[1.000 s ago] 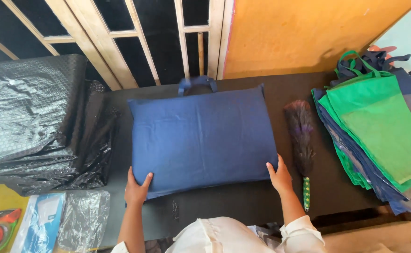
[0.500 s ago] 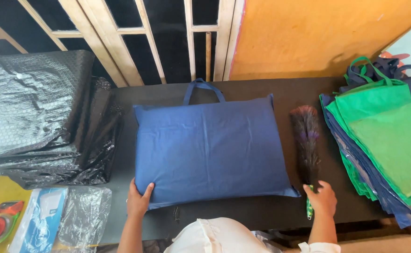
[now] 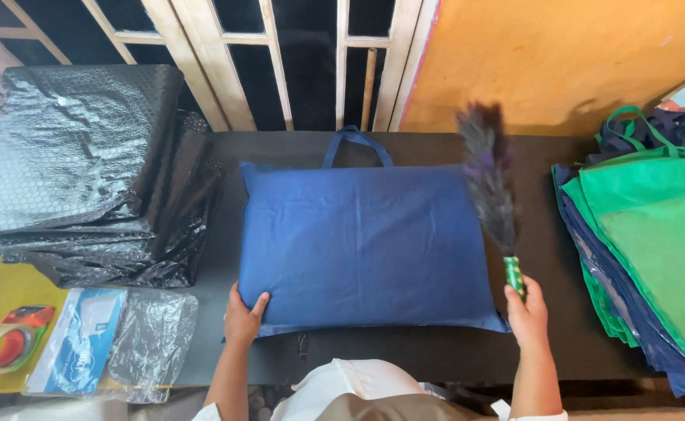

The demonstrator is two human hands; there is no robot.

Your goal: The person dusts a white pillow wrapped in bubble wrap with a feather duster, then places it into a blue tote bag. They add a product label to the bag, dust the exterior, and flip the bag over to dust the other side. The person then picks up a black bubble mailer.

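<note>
A flat blue fabric bag with two handles lies in the middle of the dark table. My left hand rests on the bag's near left corner, thumb on top. My right hand grips the green handle of a dark feather duster. The duster is raised, its feathers pointing away over the bag's right edge.
A stack of black bubble-wrap sheets fills the left side. Green and blue fabric bags are piled at the right. A tape dispenser and clear plastic packets lie at the near left. A window frame and orange board stand behind.
My right hand left the bag's right corner, took the duster's handle and lifted the duster off the table, swinging it over the bag's right edge. My left hand stayed.
</note>
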